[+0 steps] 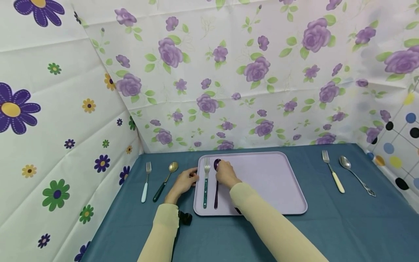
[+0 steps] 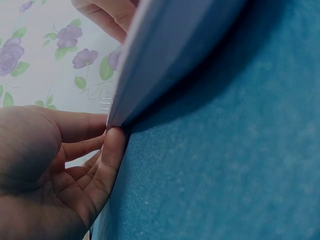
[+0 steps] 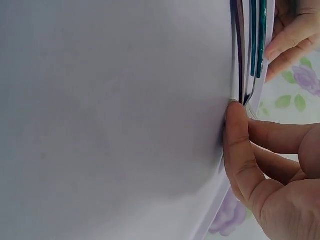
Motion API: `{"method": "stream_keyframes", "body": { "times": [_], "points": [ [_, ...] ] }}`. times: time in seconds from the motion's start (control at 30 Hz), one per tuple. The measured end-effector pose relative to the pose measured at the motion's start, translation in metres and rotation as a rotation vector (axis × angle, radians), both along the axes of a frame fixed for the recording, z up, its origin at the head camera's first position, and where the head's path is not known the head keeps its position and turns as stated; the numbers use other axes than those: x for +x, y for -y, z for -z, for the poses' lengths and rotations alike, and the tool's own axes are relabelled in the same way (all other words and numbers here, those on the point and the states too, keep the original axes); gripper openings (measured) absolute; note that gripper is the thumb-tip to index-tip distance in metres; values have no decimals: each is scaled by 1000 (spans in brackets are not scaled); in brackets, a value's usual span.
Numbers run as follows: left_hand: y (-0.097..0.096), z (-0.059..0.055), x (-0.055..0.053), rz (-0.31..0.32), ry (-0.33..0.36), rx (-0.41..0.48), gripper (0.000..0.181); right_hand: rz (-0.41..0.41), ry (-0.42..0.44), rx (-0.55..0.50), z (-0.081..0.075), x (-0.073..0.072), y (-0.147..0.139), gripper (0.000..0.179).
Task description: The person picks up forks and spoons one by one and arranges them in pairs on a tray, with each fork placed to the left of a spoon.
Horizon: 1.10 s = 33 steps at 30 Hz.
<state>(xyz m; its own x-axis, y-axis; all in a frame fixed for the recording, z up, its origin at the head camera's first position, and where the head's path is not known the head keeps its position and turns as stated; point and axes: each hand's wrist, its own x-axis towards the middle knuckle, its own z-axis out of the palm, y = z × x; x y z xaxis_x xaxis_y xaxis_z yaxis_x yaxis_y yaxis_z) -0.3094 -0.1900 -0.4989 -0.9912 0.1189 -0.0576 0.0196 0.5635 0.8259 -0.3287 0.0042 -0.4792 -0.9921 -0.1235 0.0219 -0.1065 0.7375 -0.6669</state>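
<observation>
A pale lilac tray (image 1: 262, 182) lies on the table, holding a fork (image 1: 205, 185) with a teal handle and, to its right, a dark purple spoon (image 1: 216, 196). My right hand (image 1: 226, 174) pinches the spoon just below its bowl, and the fingertips (image 3: 235, 120) are low over the tray surface in the right wrist view. At the tray's left edge, my left hand (image 1: 186, 180) pinches the rim between thumb and fingers (image 2: 114, 145). Both handles point toward the front edge of the tray.
Left of the tray lie a fork (image 1: 145, 187) with a light blue handle and a gold spoon (image 1: 160, 190) with a green handle. On the right are a cream-handled fork (image 1: 337, 181) and a silver spoon (image 1: 356, 176). A flowered cloth (image 1: 209, 72) hangs behind the blue-covered table (image 1: 209, 240).
</observation>
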Motion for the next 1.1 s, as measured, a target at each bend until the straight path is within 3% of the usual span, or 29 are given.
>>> {"method": "stream_keyframes", "body": {
  "times": [0.27, 0.53, 0.77, 0.93, 1.1],
  "points": [
    [0, 0, 0, 2, 3, 1, 47, -5, -19, 4, 1, 1, 3, 44],
    [1, 0, 0, 5, 3, 4, 48, -27, -16, 19, -3, 2, 4, 31],
    [1, -1, 0, -2, 7, 3, 48, -49, -12, 19, 0, 1, 6, 36],
    [1, -1, 0, -2, 5, 0, 48, -49, -28, 30, 1, 0, 7, 17],
    [1, 0, -1, 0, 1, 6, 47, -49, -11, 29, 1, 0, 9, 24]
  ]
}}
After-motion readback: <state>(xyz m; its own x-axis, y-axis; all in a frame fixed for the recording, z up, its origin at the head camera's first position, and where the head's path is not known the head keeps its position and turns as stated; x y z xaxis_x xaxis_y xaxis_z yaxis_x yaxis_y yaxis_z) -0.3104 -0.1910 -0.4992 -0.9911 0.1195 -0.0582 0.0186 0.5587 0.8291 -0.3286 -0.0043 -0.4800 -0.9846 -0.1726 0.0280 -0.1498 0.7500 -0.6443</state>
